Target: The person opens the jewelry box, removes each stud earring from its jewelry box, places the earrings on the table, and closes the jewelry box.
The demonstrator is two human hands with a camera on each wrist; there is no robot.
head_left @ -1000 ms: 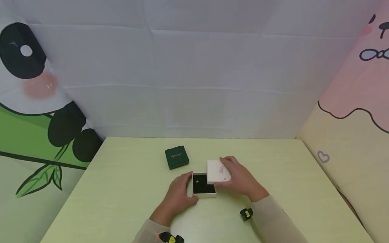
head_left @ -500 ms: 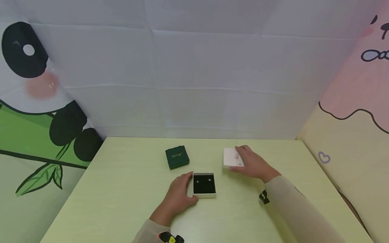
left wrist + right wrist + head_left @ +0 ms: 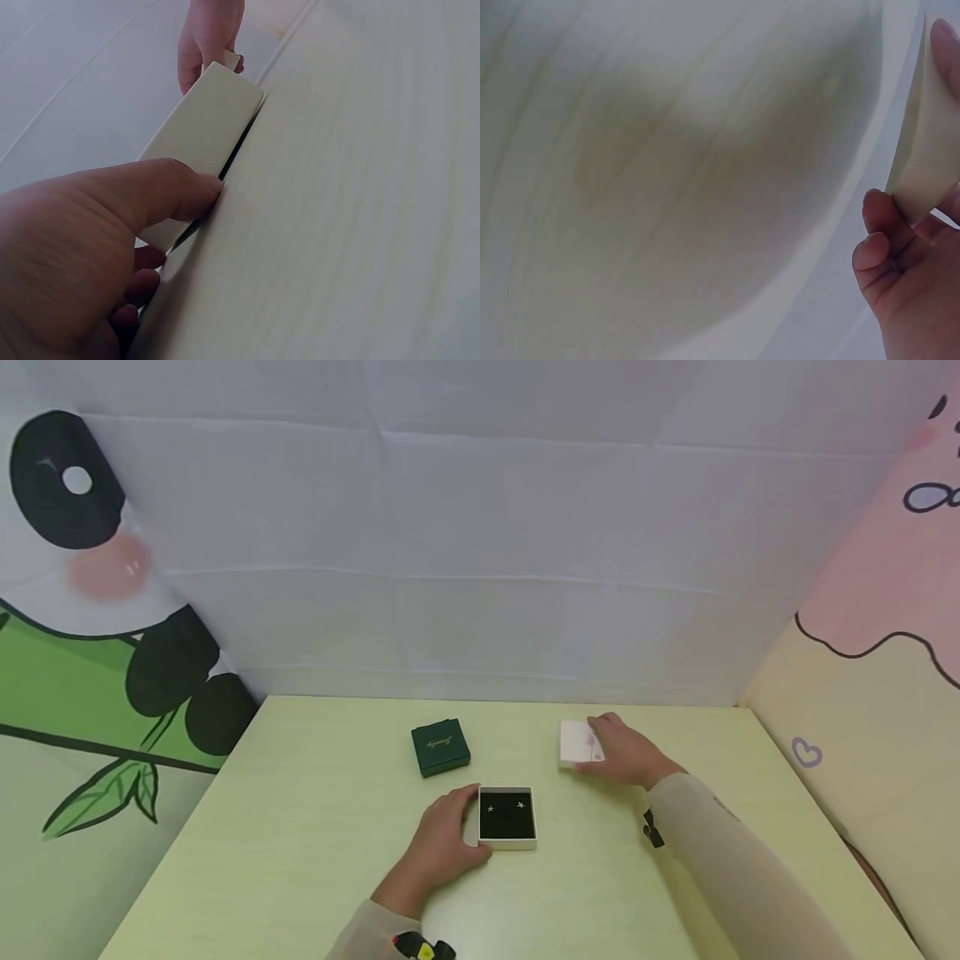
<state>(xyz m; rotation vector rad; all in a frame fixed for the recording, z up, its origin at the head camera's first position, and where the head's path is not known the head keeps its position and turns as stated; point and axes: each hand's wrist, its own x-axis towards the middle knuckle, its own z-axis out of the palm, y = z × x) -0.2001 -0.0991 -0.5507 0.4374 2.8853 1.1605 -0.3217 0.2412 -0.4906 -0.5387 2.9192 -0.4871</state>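
A small white jewelry box [image 3: 507, 844] sits uncovered on the table, its black insert [image 3: 506, 821] bearing two tiny star-shaped earrings [image 3: 521, 805]. My left hand [image 3: 442, 843] grips the box's left side, thumb at the front corner and fingers at the back. The left wrist view shows that thumb pressed along the box's pale side [image 3: 206, 124]. Farther back and right, my right hand [image 3: 626, 752] pinches the white box lid [image 3: 575, 743], printed with a pink flower. Its fingers also show around the lid [image 3: 930, 161] in the right wrist view.
A dark green box [image 3: 441, 748] with gold lettering lies behind the jewelry box, to the left. The pale wooden table [image 3: 315, 793] ends at a hanging white cloth [image 3: 480, 568]. Printed panels stand at both sides.
My right hand has carried the lid off the box, back and to the right, uncovering the second earring. My left hand keeps its hold on the box.
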